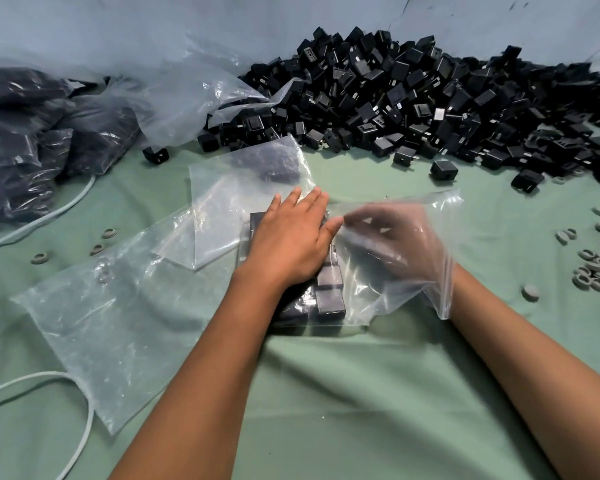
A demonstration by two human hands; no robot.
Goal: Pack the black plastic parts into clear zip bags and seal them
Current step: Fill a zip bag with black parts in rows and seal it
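A clear zip bag (426, 209) lies on the green cloth in the middle, with a flat block of black plastic parts (329, 294) in it. My left hand (291, 237) lies flat on top of those parts, fingers straight and pointing away. My right hand (392, 240) is under the bag's clear film, blurred; I cannot tell how its fingers lie. A big heap of loose black parts (413, 95) fills the back right.
Empty clear bags (118, 306) lie spread to the left, another (243, 188) behind my left hand. Filled bags of dark parts (25, 147) pile at the far left. Grey rings (593, 268) scatter at the right edge. A white cable (80, 403) loops at lower left.
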